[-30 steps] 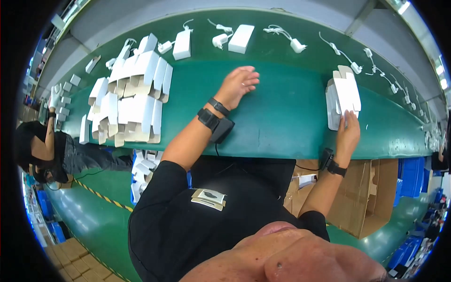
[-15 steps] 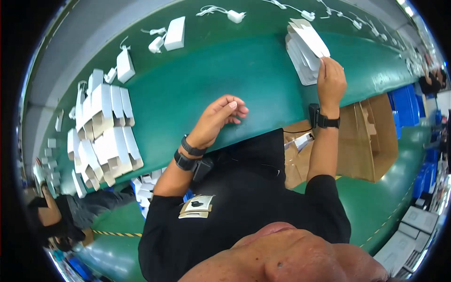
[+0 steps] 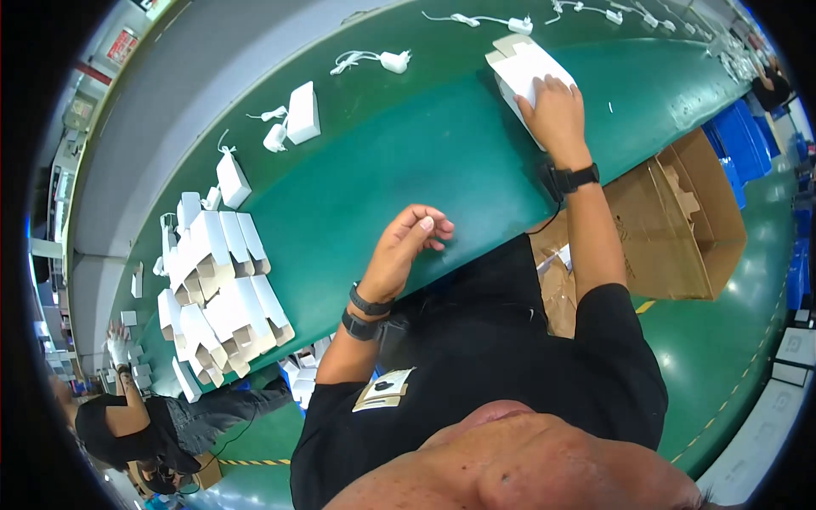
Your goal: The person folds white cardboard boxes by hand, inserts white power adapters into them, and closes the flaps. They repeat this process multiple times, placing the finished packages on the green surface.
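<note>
My right hand (image 3: 557,115) lies over a stack of flat, folded white cartons (image 3: 527,66) at the far right of the table. Its fingers are spread on the top carton, with the thumb near the stack's left edge. Brownish flaps stick out at the stack's far end. Nearer to me, my left hand (image 3: 414,242) hovers by the table's front edge. Its fingers are loosely curled with gaps between them, and nothing shows in it.
Opened white boxes (image 3: 225,289) crowd the table's left end. White power adapters (image 3: 395,62) with cords and a standing white box (image 3: 303,113) line the far side. A large brown carton (image 3: 654,221) stands below at right, with blue bins (image 3: 739,140) beyond. Another person (image 3: 140,421) is at far left.
My right hand has gone from pinching the raised edge of the top carton to lying over the stack, which looks flatter and neater. My left hand keeps its curled pose. The view has shifted.
</note>
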The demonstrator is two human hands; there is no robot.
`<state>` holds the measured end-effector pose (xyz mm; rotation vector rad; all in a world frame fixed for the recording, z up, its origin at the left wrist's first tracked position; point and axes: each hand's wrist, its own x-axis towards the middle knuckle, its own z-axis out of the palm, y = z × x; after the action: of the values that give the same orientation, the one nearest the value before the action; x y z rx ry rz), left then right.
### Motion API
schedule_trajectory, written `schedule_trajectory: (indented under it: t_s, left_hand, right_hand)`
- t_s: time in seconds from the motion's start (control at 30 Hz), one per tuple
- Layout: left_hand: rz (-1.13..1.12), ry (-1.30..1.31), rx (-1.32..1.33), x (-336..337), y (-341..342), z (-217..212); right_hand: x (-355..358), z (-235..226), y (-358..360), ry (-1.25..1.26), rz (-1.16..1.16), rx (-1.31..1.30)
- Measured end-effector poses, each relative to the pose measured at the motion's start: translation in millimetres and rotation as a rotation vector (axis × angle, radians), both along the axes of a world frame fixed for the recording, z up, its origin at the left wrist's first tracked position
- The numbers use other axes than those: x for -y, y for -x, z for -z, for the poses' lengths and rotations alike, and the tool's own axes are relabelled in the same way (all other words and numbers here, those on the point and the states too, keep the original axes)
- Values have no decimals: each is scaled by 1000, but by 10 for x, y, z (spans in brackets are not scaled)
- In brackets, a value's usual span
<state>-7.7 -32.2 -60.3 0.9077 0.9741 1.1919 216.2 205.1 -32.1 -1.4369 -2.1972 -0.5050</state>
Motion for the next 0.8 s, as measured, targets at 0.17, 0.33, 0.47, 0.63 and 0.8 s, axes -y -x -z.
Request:
schedule_trajectory:
  t_s: [0.17,0.33,0.47,0.63,0.8]
  left_hand:
    - [-30,30,12,16,33,29]
    - [-81,-90,47,-26,30,-40]
    - [-359,-343,91,-50,-206,-185]
    - [-368,-458,67,-101,-80,-161]
    - [127,-247,153,194,305,40]
  right_hand:
    - [-21,-106,-140,333,11,21]
    - [414,-312,75,-455,-278,-258]
    - [1487,-307,530,-164,-741,-429]
    - [1943,-116,667,207,-909,-681]
    - [1672,-244,565,698,-876,-1006]
